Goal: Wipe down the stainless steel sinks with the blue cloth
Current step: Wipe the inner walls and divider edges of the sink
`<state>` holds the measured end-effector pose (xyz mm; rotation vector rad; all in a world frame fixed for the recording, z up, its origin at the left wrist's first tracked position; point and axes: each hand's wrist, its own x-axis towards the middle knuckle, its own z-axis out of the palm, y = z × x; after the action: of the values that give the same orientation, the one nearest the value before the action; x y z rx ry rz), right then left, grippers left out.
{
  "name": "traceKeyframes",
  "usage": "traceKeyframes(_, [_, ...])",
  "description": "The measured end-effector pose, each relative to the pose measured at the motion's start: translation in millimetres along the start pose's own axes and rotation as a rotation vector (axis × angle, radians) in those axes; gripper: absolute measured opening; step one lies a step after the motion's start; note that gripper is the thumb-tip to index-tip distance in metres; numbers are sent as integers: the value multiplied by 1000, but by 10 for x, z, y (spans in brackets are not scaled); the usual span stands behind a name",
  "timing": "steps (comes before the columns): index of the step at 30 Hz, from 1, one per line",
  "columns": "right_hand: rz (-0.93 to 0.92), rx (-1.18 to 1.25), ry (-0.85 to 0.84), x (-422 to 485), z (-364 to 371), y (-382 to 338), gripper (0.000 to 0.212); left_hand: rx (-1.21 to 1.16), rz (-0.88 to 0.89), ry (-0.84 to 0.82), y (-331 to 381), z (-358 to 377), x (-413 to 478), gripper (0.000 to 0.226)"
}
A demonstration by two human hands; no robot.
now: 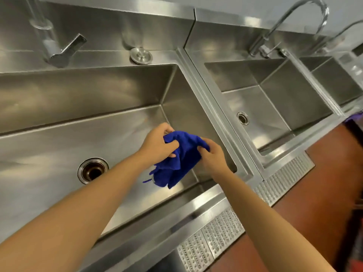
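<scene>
Both hands hold the blue cloth [177, 156] in the air above the right end of the large sink [59, 107]. The left hand [157, 144] has its fingers and thumb curled into the cloth's upper left edge. The right hand [211, 154] pinches the cloth's right side, with its fingers folded round the fabric. The cloth is bunched between the two hands, and its loose lower part hangs down toward the near right corner of the basin; whether it touches the steel cannot be told.

A round drain [92, 169] lies in the floor of the large sink, left of the cloth. A lever tap [57, 50] and a round metal cap [141, 54] stand on the far ledge. To the right, past a raised steel divider, is a smaller sink [275, 91] with its own drain [243, 118] and a curved tap [284, 26] behind it. A red-brown floor [324, 183] shows at the near right.
</scene>
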<state>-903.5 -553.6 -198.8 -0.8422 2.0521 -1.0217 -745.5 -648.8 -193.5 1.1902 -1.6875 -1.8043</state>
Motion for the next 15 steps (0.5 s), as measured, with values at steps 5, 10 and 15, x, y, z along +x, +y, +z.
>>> traceKeyframes(5, [-30, -253, 102, 46, -416, 117, 34, 81, 89, -162, -149, 318, 102, 21])
traceKeyframes(10, [-56, -528, 79, 99, -879, 216, 43, 103, 129, -300, -345, 784, 289, 32])
traceKeyframes(15, [-190, -1032, -101, 106, -1217, 726, 48, 95, 49, -482, -799, 1292, 271, 32])
